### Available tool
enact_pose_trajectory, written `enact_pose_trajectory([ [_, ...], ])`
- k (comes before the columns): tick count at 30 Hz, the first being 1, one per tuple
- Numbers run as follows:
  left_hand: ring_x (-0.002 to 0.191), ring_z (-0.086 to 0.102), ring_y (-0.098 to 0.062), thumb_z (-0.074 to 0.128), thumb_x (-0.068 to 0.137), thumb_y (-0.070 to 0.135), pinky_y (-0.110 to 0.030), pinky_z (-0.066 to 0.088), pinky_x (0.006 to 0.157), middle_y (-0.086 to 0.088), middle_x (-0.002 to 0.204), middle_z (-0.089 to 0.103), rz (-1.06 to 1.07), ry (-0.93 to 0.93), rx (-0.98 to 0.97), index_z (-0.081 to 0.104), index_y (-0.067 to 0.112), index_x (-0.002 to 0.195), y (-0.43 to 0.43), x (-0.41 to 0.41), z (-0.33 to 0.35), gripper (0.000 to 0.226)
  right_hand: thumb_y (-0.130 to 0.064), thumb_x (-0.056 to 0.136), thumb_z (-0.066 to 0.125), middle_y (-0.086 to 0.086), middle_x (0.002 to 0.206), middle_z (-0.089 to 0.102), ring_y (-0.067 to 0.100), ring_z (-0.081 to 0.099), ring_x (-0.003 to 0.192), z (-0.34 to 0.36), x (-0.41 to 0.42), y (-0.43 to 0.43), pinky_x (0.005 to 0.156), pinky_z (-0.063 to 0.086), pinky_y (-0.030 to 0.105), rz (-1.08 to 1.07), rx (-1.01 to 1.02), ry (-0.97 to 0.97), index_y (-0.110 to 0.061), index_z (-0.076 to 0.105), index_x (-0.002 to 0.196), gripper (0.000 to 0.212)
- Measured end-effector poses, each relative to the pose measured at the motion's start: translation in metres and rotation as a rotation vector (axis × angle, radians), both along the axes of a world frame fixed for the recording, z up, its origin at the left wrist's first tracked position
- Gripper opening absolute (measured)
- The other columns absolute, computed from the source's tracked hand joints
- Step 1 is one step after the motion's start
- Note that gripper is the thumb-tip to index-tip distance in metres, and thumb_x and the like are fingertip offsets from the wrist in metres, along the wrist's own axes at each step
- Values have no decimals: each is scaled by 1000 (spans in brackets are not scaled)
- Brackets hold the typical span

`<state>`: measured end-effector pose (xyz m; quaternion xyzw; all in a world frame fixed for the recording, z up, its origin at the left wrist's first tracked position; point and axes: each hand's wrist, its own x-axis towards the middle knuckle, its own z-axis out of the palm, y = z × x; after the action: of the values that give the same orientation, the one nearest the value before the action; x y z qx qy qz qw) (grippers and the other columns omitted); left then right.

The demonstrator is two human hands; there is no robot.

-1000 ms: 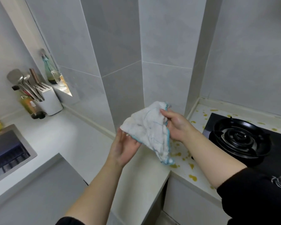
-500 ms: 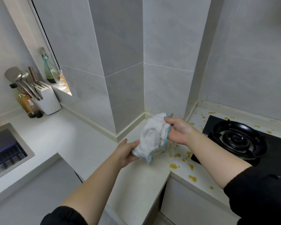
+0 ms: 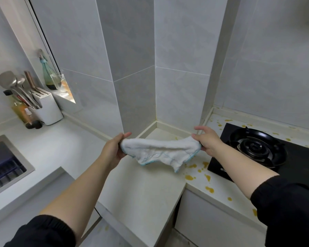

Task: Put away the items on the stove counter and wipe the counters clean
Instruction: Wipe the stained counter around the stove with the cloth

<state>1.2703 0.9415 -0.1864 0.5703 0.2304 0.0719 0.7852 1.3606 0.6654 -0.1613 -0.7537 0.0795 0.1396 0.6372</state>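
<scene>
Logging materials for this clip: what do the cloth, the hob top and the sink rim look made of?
Cloth: soft white woven or terry-like fabric with blue stitched edging; it sags and wrinkles. Hob top: glossy black, probably glass, given its smooth sheen. Sink rim: brushed metal, likely stainless steel, from its dull grey shine.

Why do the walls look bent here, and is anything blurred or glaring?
Head view: the wide lens bows the wall tiles toward the frame edges. Head view: light is soft and even, shadows faint; the cloth between left hand and right hand looks sharp; the only bright glint is on the window ledge.
</scene>
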Motion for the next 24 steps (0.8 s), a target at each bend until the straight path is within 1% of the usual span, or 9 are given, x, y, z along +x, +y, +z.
enact_pose_trajectory([
  [6,87,57,-18,44,97,1,-27,53,80,-14,111,58,-126,-1,447,51,10,134,11,-1,-3,38,-3,96,45,10,108,58,18,55,89,6,6,2,75,47,24,215,-126,-159,-9,67,109,27],
  [8,97,59,-20,52,92,-2,-29,47,92,-14,114,62,-172,-3,655,56,7,129,19,-4,-3,38,-3,96,44,11,107,57,17,54,83,4,8,5,68,47,24,130,-172,-208,-10,67,109,27],
  [10,102,62,-20,59,87,-5,-25,43,91,-10,111,67,-237,16,830,64,5,119,26,-7,-2,35,-9,95,49,10,112,61,22,58,94,3,10,8,78,50,32,111,-216,-209,-10,69,105,22],
  [12,97,65,-20,63,84,-2,-23,44,84,-7,101,72,-292,48,986,72,7,105,29,-10,-3,25,-20,90,61,10,114,64,24,60,104,5,8,10,87,49,34,256,-254,-151,-9,68,106,21],
  [14,90,65,-20,63,85,4,-23,42,75,-4,92,73,-275,80,1111,75,9,95,31,-11,-3,17,-26,82,71,4,116,61,21,57,109,7,6,10,90,45,28,493,-514,-144,-11,65,114,37],
  [17,89,56,-17,65,87,13,-24,38,77,0,93,65,-161,105,1204,73,8,93,30,-11,4,11,-24,80,70,3,79,54,16,51,71,11,2,14,58,36,21,677,-935,-276,-12,64,80,14],
  [19,86,53,-18,65,86,15,-25,39,75,1,88,60,-125,136,1197,70,9,86,30,-8,4,8,-28,82,66,2,56,32,15,29,51,11,9,20,47,20,28,576,-1012,-359,-13,39,51,44],
  [21,70,48,-21,62,83,12,-25,37,59,-1,68,54,-78,171,1080,62,10,69,25,-7,5,15,-33,84,64,2,52,31,15,30,50,10,13,28,46,22,28,409,-932,-358,-12,33,49,51],
  [24,60,52,-23,58,80,7,-33,50,59,-2,56,52,10,93,844,57,7,66,9,-4,14,14,-24,87,61,10,69,55,21,54,61,2,6,46,54,47,31,109,-278,-50,-8,52,68,27],
])
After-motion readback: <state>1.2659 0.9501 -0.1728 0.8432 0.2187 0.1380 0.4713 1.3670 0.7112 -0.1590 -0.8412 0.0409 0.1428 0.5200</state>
